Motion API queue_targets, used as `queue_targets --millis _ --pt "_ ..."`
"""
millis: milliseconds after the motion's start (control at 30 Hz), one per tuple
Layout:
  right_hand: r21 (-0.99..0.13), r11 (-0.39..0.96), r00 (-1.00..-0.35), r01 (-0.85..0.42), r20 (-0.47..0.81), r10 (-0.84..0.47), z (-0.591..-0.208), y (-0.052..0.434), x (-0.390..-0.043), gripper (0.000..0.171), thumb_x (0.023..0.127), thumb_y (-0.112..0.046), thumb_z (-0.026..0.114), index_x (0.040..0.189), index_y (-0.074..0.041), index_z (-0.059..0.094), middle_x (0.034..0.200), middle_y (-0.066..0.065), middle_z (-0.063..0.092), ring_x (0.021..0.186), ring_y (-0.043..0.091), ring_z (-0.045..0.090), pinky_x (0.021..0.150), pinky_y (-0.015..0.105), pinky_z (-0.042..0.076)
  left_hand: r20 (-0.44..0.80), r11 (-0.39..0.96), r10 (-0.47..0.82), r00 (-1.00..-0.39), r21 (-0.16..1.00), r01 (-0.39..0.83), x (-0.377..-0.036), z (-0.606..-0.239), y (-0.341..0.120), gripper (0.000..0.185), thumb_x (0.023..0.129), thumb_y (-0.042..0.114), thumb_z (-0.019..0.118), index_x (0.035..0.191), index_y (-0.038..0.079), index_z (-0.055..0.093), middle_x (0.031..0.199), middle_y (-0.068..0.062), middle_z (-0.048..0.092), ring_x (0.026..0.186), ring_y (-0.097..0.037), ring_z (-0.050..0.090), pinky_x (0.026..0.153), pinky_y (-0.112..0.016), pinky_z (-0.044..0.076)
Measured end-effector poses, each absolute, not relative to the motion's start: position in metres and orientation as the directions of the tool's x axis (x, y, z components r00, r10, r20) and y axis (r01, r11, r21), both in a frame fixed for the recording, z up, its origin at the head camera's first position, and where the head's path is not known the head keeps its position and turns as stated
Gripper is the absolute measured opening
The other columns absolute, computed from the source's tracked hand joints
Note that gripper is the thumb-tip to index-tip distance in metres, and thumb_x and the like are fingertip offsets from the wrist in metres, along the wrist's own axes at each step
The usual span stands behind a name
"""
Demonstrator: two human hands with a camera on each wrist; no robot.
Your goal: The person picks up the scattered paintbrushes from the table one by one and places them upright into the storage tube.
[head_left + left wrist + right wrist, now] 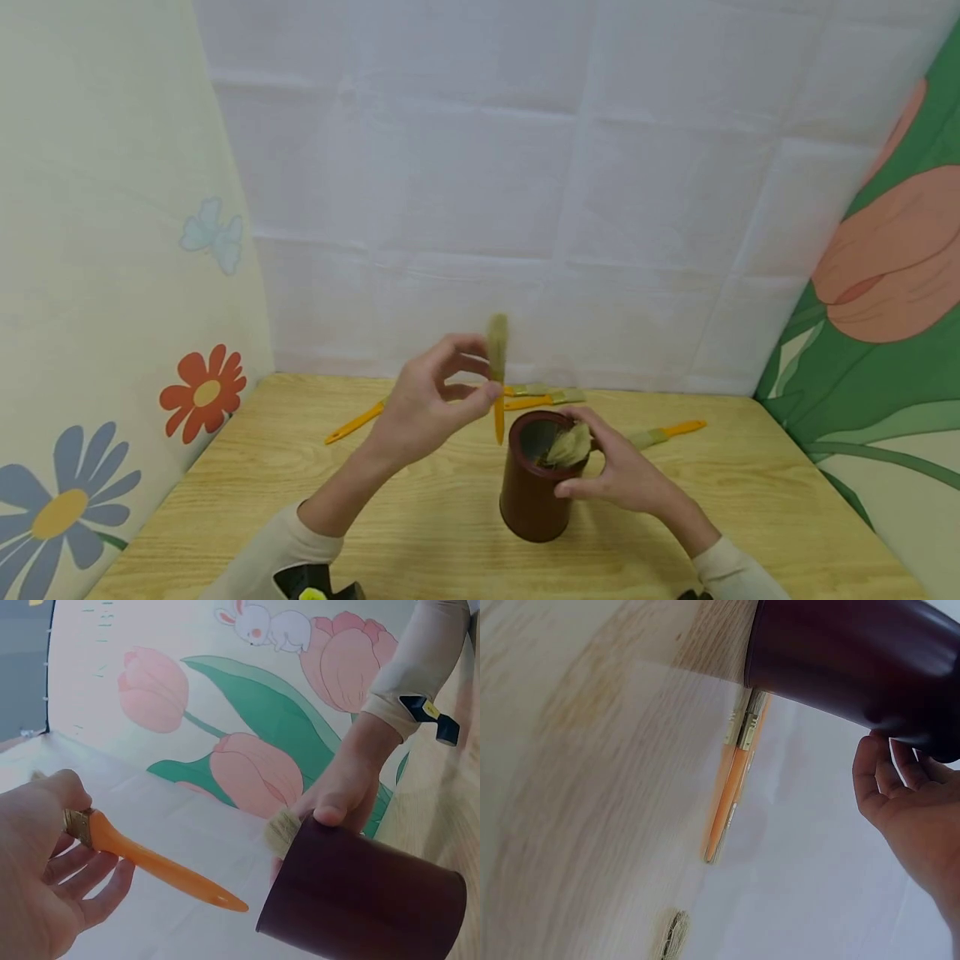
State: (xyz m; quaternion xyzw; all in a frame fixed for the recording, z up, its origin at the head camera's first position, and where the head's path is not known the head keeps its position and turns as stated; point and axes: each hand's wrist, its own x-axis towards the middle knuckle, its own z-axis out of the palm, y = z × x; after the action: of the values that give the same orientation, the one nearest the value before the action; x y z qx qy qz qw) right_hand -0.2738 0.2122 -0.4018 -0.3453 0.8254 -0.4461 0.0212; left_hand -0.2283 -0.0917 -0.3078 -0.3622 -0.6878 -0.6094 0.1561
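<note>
My left hand [423, 404] pinches a paintbrush [498, 375] near its metal band. The brush stands nearly upright, pale bristles up, its orange handle [180, 877] pointing down beside the rim of a dark brown cup [534, 492]. My right hand [622, 471] grips this cup at its upper right side, thumb at the front and fingers behind. Bristles [570, 446] of another brush poke out over the rim between that thumb and fingers. Its handle is hidden within the cup. In the right wrist view, the fingers [866, 769] rest against the cup's wall near the rim.
Two orange-handled paintbrushes [543, 402] lie behind the cup on the wood-grain table [420, 525]. Another brush [356, 422] lies at the left, and one more brush [682, 428] at the right. A white sheet [465, 183] hangs behind; flower-printed panels [885, 283] flank the table.
</note>
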Motion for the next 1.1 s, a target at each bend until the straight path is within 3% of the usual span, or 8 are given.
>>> queue_targets --millis 200,567,700,867,1100 --pt "-0.752 0.364 -0.763 -0.550 0.276 -0.584 -0.402 0.212 -0.274 0.085 0.084 -0.027 0.087 0.153 -0.034 0.038 0.148 -0.006 0.044 0.135 0.026 0.044 0.096 0.063 0.041 0.660 -0.092 0.338 -0.671 0.733 0.674 -0.227 -0.311 -0.084 0.040 0.093 -0.002 0.072 0.129 0.009 0.060 0.122 -0.009 0.061 0.113 -0.029 0.063 0.087 -0.044 0.056" --pt "-0.749 0.364 -0.760 -0.554 0.277 -0.588 -0.403 0.213 -0.275 0.085 0.084 -0.027 0.087 0.153 -0.035 0.037 0.149 -0.007 0.044 0.133 0.025 0.046 0.094 0.058 0.043 0.598 -0.102 0.423 -0.681 0.778 0.620 -0.232 -0.332 -0.067 0.041 0.095 0.000 0.070 0.132 0.013 0.059 0.126 -0.009 0.058 0.117 -0.027 0.062 0.088 -0.041 0.056" --pt "-0.744 0.353 -0.749 -0.567 0.288 -0.597 -0.404 0.213 -0.276 0.085 0.085 -0.026 0.087 0.154 -0.035 0.037 0.148 -0.008 0.045 0.128 0.024 0.049 0.091 0.056 0.045 0.573 -0.066 0.441 -0.691 0.789 0.611 -0.234 -0.338 -0.063 0.039 0.094 0.000 0.071 0.129 0.013 0.060 0.124 -0.010 0.059 0.114 -0.024 0.064 0.087 -0.040 0.056" --pt "-0.742 0.347 -0.742 -0.574 0.293 -0.602 -0.404 0.213 -0.276 0.086 0.085 -0.025 0.087 0.155 -0.027 0.037 0.147 -0.007 0.046 0.128 0.024 0.050 0.090 0.056 0.045 0.523 -0.002 0.476 -0.707 0.804 0.594 -0.236 -0.345 -0.059 0.036 0.095 0.004 0.072 0.127 0.015 0.061 0.123 -0.005 0.060 0.111 -0.020 0.065 0.087 -0.037 0.056" --pt "-0.724 0.380 -0.751 -0.576 0.285 -0.595 -0.403 0.215 -0.274 0.086 0.086 -0.027 0.086 0.156 -0.024 0.035 0.150 0.000 0.043 0.136 0.031 0.043 0.097 0.066 0.040 0.505 0.180 0.507 -0.699 0.731 0.659 -0.238 -0.353 -0.058 0.038 0.096 0.015 0.074 0.130 0.019 0.060 0.121 0.007 0.061 0.112 -0.013 0.062 0.094 -0.036 0.052"
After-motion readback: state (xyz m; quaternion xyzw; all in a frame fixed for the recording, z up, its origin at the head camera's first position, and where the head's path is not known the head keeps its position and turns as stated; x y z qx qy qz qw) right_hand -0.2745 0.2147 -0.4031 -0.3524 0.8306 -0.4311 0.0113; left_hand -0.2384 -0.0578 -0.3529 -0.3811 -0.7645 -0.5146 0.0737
